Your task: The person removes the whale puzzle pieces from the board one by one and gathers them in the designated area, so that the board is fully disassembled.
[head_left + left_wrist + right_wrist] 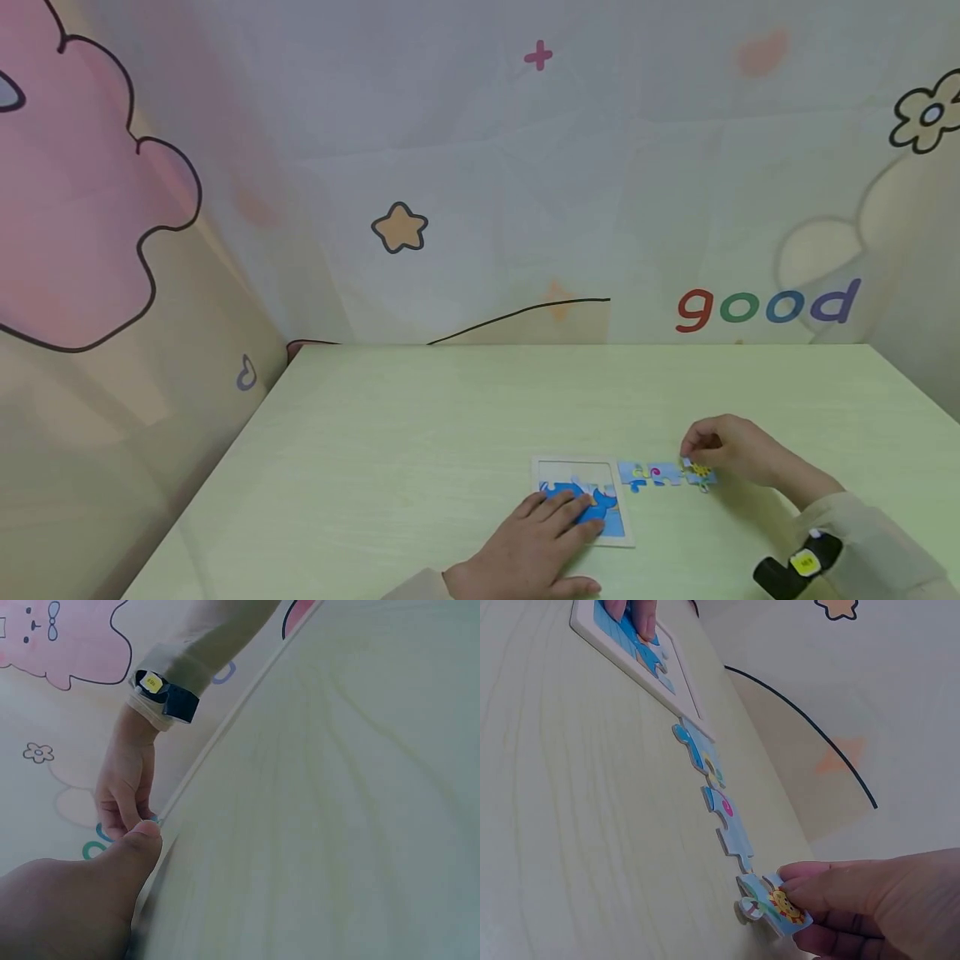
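Observation:
My left hand [525, 542] lies with its fingers spread over a white-rimmed puzzle tray [628, 533], touching the blue assembled pieces [613, 523]. Bare tray shows along its far side. In the right wrist view my right hand [870, 900] pinches a jigsaw piece with a yellow sun [761, 896] between thumb and fingers, tilted close over the table. Two light-blue jigsaw pieces, one by the tray's edge [697, 750] and one with a pink swirl [731, 825], lie in a row between tray and sun piece. Only the thumb side of my left hand [75, 907] shows in the left wrist view.
The pale table [375, 433] ends at a printed cloth backdrop [480, 167] at the back and left. A black wrist strap with a yellow label [806, 562] is worn on the right sleeve [862, 533].

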`<action>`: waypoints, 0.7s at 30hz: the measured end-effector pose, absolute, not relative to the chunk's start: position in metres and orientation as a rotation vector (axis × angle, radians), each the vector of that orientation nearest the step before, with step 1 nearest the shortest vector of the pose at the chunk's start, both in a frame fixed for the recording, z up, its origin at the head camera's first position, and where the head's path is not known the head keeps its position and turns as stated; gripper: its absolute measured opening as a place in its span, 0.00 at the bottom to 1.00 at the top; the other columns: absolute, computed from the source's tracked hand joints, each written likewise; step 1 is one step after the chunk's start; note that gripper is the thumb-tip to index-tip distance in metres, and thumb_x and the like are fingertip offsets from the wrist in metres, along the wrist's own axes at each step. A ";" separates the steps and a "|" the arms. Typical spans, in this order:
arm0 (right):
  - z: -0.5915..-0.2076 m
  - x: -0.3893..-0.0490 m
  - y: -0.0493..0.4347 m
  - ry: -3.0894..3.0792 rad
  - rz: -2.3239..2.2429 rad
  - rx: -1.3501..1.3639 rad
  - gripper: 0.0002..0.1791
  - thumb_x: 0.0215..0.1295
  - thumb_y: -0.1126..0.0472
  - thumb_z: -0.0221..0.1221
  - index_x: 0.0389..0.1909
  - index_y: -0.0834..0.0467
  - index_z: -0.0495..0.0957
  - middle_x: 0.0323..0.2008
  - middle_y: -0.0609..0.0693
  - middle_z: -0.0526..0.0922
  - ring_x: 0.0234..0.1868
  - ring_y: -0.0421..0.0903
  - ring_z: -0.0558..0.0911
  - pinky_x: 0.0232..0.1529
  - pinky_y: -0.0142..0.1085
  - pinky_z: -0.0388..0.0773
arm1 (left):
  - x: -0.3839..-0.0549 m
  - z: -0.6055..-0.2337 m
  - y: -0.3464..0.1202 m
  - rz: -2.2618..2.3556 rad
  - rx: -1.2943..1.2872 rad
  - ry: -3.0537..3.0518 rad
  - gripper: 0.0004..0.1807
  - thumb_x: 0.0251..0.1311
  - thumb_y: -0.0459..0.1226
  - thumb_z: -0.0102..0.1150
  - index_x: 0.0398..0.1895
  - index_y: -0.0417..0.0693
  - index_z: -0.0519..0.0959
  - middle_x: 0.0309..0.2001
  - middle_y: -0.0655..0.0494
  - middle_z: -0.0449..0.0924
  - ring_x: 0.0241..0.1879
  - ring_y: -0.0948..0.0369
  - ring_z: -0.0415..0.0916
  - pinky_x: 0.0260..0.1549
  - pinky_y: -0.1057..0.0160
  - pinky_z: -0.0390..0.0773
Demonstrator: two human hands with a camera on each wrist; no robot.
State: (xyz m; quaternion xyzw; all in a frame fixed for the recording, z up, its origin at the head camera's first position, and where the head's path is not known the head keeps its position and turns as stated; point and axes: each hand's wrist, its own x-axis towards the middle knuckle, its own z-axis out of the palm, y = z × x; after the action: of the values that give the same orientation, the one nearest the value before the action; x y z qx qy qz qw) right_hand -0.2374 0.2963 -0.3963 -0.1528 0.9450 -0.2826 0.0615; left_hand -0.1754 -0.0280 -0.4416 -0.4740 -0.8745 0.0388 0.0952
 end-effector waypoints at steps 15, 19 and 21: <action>-0.412 -0.238 0.295 2.952 -0.819 -0.342 0.03 0.58 0.65 0.64 0.29 0.56 0.79 0.27 0.44 0.78 0.32 0.41 0.71 0.34 0.30 0.68 | -0.176 -0.442 -0.029 0.116 -1.402 -2.583 0.34 0.69 0.64 0.30 0.72 0.60 0.61 0.73 0.60 0.59 0.72 0.61 0.57 0.65 0.57 0.65; -0.414 -0.236 0.294 2.982 -0.810 -0.320 0.03 0.58 0.65 0.64 0.29 0.55 0.80 0.28 0.44 0.78 0.32 0.41 0.71 0.33 0.29 0.68 | -0.176 -0.443 -0.029 0.134 -1.405 -2.583 0.34 0.69 0.64 0.29 0.72 0.60 0.60 0.73 0.60 0.59 0.72 0.61 0.57 0.65 0.57 0.64; -0.414 -0.235 0.294 2.997 -0.815 -0.319 0.02 0.59 0.64 0.64 0.30 0.55 0.80 0.28 0.44 0.78 0.32 0.41 0.71 0.33 0.30 0.68 | -0.176 -0.443 -0.029 0.138 -1.405 -2.583 0.34 0.69 0.64 0.29 0.72 0.60 0.60 0.73 0.60 0.59 0.73 0.62 0.56 0.66 0.58 0.64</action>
State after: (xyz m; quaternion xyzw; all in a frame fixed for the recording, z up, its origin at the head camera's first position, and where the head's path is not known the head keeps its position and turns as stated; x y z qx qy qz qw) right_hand -0.2353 0.2938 -0.4142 -0.1022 0.9598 -0.2611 0.0099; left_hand -0.1762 -0.0287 -0.4431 -0.4749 -0.8732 0.0468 0.0988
